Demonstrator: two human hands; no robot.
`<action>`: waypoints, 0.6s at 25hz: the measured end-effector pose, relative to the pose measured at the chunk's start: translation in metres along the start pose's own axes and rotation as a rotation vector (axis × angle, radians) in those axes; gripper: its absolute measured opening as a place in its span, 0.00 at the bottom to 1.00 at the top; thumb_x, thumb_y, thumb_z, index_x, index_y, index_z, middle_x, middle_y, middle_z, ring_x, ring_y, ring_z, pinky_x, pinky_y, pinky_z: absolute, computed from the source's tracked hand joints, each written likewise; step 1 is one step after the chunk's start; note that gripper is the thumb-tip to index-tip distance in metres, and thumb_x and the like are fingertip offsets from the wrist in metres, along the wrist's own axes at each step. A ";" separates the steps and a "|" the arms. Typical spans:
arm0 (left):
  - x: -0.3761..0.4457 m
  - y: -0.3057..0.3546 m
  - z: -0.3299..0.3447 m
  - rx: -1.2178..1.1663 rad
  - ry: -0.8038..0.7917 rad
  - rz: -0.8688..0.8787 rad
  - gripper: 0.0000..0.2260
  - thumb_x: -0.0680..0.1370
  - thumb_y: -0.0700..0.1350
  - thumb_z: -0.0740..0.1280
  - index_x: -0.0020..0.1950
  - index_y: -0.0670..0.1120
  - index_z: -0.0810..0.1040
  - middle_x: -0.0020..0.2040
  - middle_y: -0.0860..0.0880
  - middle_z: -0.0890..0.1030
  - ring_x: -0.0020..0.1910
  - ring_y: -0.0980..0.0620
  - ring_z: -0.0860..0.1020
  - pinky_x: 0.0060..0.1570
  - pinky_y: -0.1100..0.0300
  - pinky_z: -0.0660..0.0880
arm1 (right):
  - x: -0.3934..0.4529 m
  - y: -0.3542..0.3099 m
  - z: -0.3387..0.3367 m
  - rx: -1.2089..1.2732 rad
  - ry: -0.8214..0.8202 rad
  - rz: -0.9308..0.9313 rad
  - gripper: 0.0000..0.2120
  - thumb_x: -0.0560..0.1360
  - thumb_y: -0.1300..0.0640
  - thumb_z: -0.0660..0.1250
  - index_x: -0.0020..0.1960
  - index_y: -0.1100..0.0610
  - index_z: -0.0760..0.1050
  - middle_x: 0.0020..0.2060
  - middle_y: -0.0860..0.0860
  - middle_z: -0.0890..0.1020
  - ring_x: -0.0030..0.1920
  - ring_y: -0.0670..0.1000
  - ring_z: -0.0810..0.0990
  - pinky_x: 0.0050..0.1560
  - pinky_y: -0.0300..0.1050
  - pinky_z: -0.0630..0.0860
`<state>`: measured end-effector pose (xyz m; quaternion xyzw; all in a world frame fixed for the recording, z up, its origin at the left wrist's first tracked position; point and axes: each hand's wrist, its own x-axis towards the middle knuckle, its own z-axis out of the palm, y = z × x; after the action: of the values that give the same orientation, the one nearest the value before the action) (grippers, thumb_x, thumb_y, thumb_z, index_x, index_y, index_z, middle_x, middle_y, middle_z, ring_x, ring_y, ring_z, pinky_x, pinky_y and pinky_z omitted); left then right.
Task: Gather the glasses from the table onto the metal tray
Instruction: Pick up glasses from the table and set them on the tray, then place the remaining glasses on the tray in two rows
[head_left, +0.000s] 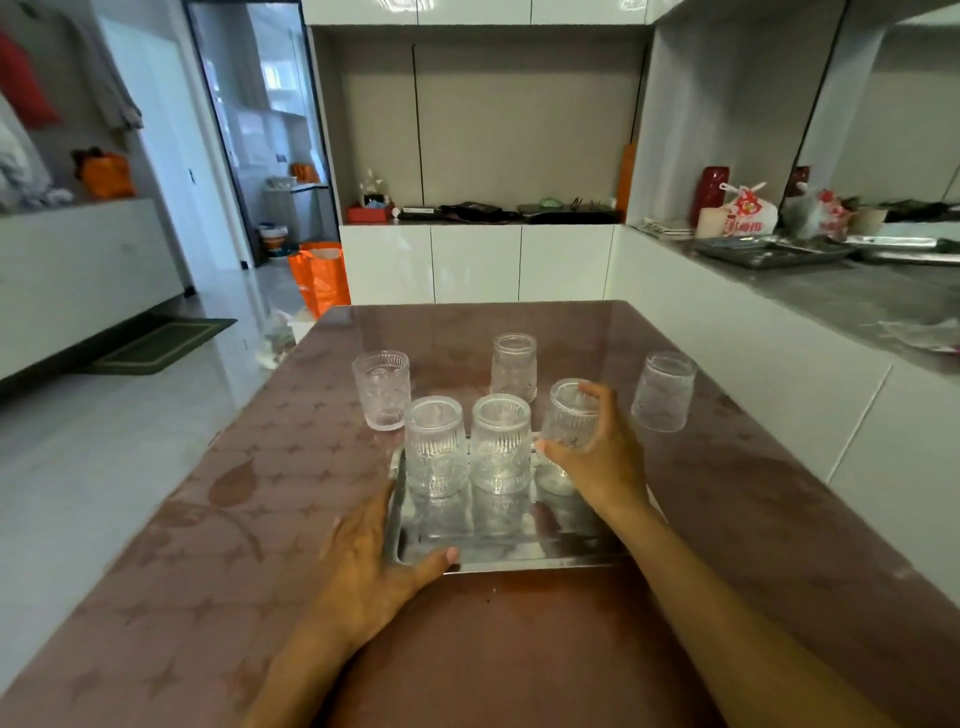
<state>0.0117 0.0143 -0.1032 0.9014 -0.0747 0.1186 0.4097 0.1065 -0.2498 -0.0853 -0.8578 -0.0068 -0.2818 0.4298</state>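
Note:
A shiny metal tray lies on the brown table in front of me. Two clear ribbed glasses stand upright on its far part. My right hand grips a third ribbed glass, tilted, just above the tray's far right corner. My left hand rests on the tray's near left corner, thumb along the front rim. On the table beyond the tray stand three more glasses: one at the left, one in the middle, one at the right.
The brown patterned table ends at its left edge over a tiled floor. A white counter runs along the right, bearing another tray and bags. An orange bag stands on the floor beyond the table.

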 end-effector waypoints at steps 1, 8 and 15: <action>0.000 0.000 0.000 0.003 0.004 -0.009 0.42 0.64 0.69 0.72 0.74 0.59 0.62 0.67 0.55 0.77 0.65 0.53 0.75 0.68 0.42 0.70 | -0.002 0.004 0.003 0.022 -0.023 0.013 0.36 0.64 0.50 0.81 0.64 0.41 0.63 0.62 0.48 0.77 0.52 0.50 0.78 0.41 0.38 0.72; -0.004 0.003 -0.002 -0.003 -0.005 -0.033 0.38 0.65 0.64 0.76 0.72 0.59 0.66 0.63 0.56 0.80 0.61 0.54 0.78 0.64 0.44 0.73 | -0.012 0.009 0.002 0.034 -0.156 -0.040 0.36 0.67 0.51 0.79 0.67 0.39 0.62 0.65 0.50 0.74 0.58 0.51 0.75 0.48 0.41 0.73; 0.037 0.005 -0.017 -0.085 0.073 -0.225 0.10 0.78 0.55 0.66 0.54 0.53 0.81 0.48 0.51 0.86 0.40 0.59 0.80 0.39 0.65 0.75 | 0.002 0.008 -0.038 0.079 0.177 0.027 0.40 0.68 0.24 0.62 0.74 0.28 0.47 0.79 0.46 0.57 0.75 0.53 0.63 0.67 0.63 0.69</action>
<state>0.0434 0.0226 -0.0787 0.8810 0.0367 0.1015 0.4607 0.0923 -0.2833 -0.0718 -0.8120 0.0317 -0.3501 0.4660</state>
